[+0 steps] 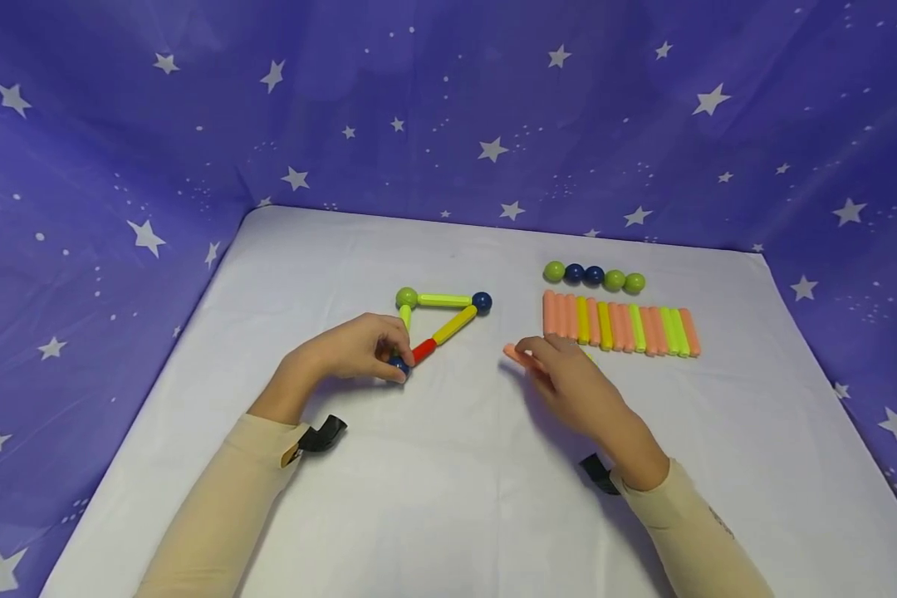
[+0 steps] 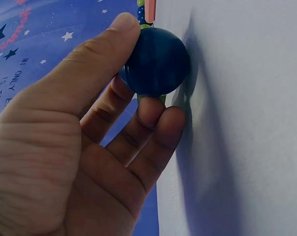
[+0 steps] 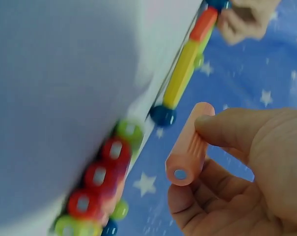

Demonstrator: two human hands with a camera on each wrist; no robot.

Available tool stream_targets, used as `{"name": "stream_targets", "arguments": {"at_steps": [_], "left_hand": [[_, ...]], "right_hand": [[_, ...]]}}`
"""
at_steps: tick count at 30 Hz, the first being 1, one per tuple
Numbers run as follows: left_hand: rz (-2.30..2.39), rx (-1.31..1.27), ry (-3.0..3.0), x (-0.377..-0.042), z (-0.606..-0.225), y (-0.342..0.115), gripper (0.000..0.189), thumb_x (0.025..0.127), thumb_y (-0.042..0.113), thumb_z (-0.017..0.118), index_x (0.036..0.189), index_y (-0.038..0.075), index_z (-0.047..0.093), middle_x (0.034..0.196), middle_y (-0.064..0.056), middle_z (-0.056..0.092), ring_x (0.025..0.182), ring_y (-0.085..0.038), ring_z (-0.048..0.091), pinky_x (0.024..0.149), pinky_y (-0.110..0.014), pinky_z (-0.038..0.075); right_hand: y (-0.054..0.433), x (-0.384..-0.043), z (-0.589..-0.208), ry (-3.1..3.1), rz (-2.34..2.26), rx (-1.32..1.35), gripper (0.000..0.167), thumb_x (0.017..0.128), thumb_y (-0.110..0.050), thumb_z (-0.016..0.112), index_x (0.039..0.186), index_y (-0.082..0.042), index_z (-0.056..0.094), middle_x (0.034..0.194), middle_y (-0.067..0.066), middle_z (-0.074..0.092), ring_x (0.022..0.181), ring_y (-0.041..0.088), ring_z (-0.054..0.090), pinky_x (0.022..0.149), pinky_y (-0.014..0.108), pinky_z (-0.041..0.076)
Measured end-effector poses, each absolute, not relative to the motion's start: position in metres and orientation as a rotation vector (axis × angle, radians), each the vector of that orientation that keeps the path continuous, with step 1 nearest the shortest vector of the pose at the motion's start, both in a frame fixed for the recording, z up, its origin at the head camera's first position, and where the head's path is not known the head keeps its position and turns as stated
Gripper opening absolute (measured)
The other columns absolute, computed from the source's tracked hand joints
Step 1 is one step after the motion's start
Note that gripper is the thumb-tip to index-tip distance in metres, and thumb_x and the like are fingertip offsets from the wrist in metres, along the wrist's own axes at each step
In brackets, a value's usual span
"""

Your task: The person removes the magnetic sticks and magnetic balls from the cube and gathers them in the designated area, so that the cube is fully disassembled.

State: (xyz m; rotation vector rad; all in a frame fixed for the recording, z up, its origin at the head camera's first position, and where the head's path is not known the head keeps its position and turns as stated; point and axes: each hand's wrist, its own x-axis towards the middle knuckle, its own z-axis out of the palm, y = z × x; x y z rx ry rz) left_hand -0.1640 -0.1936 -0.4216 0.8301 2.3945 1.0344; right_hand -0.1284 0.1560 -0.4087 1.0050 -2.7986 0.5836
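Observation:
My left hand [image 1: 359,347] pinches a dark blue ball [image 2: 155,61] between thumb and fingers, low over the white cloth. This ball is the near corner of a triangle of magnetic rods. From it, a red rod [image 1: 423,351] and a yellow rod [image 1: 456,325] run in line to another blue ball [image 1: 482,302]. A light green rod [image 1: 444,300] joins that ball to a green ball [image 1: 407,297]; another, partly hidden by my fingers, comes down the left side. My right hand [image 1: 579,390] pinches a salmon-pink rod [image 3: 187,142], a silvery dot on its end, near the rod row.
At the right lies a row of salmon, yellow and light green rods [image 1: 619,325], side by side. Behind it several green and blue balls [image 1: 594,275] form a line. A purple star-patterned cloth [image 1: 448,108] rises behind and beside the white table surface [image 1: 448,498].

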Motion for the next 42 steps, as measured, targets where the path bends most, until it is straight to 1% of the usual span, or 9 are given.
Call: {"name": "stream_targets", "arguments": {"at_steps": [5, 9, 13, 16, 21, 26, 30, 38, 42], "left_hand": [[1.039, 0.824, 2.394, -0.164, -0.423, -0.195, 0.015, 0.079, 0.019, 0.083, 0.092, 0.020, 0.076, 0.095, 0.002, 0.061, 0.077, -0.017, 0.055, 0.067, -0.029, 0.049], [1.032, 0.820, 2.394, -0.164, -0.423, -0.195, 0.014, 0.080, 0.020, 0.082, 0.092, 0.020, 0.076, 0.094, 0.002, 0.061, 0.077, -0.017, 0.055, 0.067, -0.029, 0.049], [1.030, 0.829, 2.396, -0.164, -0.422, -0.195, 0.015, 0.080, 0.020, 0.082, 0.093, 0.020, 0.076, 0.095, 0.001, 0.061, 0.077, -0.017, 0.055, 0.067, -0.030, 0.049], [1.027, 0.824, 2.400, -0.165, -0.423, -0.194, 0.015, 0.080, 0.020, 0.083, 0.093, 0.020, 0.076, 0.095, 0.001, 0.061, 0.078, -0.017, 0.055, 0.068, -0.030, 0.049], [1.032, 0.819, 2.393, -0.165, -0.424, -0.194, 0.016, 0.080, 0.020, 0.082, 0.094, 0.019, 0.076, 0.096, 0.001, 0.061, 0.078, -0.018, 0.055, 0.068, -0.030, 0.049], [1.043, 0.824, 2.381, -0.165, -0.423, -0.194, 0.015, 0.080, 0.021, 0.083, 0.093, 0.019, 0.076, 0.095, 0.000, 0.061, 0.077, -0.018, 0.055, 0.067, -0.029, 0.049], [1.043, 0.826, 2.384, -0.164, -0.422, -0.194, 0.015, 0.080, 0.020, 0.083, 0.093, 0.018, 0.076, 0.095, 0.000, 0.061, 0.077, -0.017, 0.056, 0.067, -0.029, 0.049], [1.063, 0.828, 2.379, -0.164, -0.423, -0.193, 0.015, 0.080, 0.019, 0.083, 0.093, 0.018, 0.076, 0.095, 0.002, 0.061, 0.077, -0.017, 0.055, 0.067, -0.029, 0.049], [1.057, 0.829, 2.382, -0.164, -0.423, -0.193, 0.015, 0.080, 0.019, 0.083, 0.093, 0.019, 0.076, 0.095, 0.003, 0.061, 0.077, -0.016, 0.055, 0.067, -0.029, 0.049]], "right_hand": [[0.180, -0.143, -0.404, -2.839, 0.648, 0.848, 0.032, 0.091, -0.004, 0.066, 0.121, -0.007, 0.058, 0.099, 0.009, 0.063, 0.087, 0.026, 0.056, 0.075, 0.042, 0.050], [0.203, -0.154, -0.402, -2.893, 0.681, 0.650, 0.032, 0.092, -0.005, 0.065, 0.123, -0.005, 0.058, 0.100, 0.012, 0.063, 0.083, 0.026, 0.057, 0.071, 0.043, 0.052], [0.229, -0.166, -0.400, -2.903, 0.688, 0.436, 0.032, 0.093, -0.007, 0.063, 0.124, -0.003, 0.057, 0.102, 0.016, 0.063, 0.082, 0.029, 0.057, 0.069, 0.044, 0.050], [0.249, -0.173, -0.399, -2.910, 0.685, 0.288, 0.032, 0.096, -0.013, 0.061, 0.125, -0.002, 0.056, 0.103, 0.018, 0.062, 0.084, 0.031, 0.056, 0.070, 0.046, 0.047], [0.283, -0.182, -0.401, -2.929, 0.677, 0.046, 0.036, 0.099, -0.021, 0.056, 0.128, -0.001, 0.054, 0.108, 0.022, 0.061, 0.089, 0.035, 0.057, 0.071, 0.049, 0.049], [0.320, -0.187, -0.405, -2.938, 0.697, -0.185, 0.042, 0.099, -0.022, 0.050, 0.134, 0.001, 0.049, 0.116, 0.027, 0.057, 0.097, 0.040, 0.055, 0.072, 0.049, 0.048], [0.347, -0.191, -0.414, -2.926, 0.694, -0.308, 0.044, 0.099, -0.023, 0.048, 0.135, 0.002, 0.048, 0.118, 0.028, 0.057, 0.100, 0.042, 0.055, 0.074, 0.048, 0.045], [0.377, -0.202, -0.432, -2.997, 0.698, -0.499, 0.051, 0.100, -0.030, 0.045, 0.140, 0.003, 0.045, 0.126, 0.031, 0.052, 0.109, 0.045, 0.049, 0.082, 0.055, 0.045], [0.379, -0.207, -0.436, -3.024, 0.766, -0.528, 0.051, 0.100, -0.026, 0.045, 0.141, 0.004, 0.043, 0.126, 0.029, 0.052, 0.107, 0.041, 0.052, 0.079, 0.048, 0.048]]}}
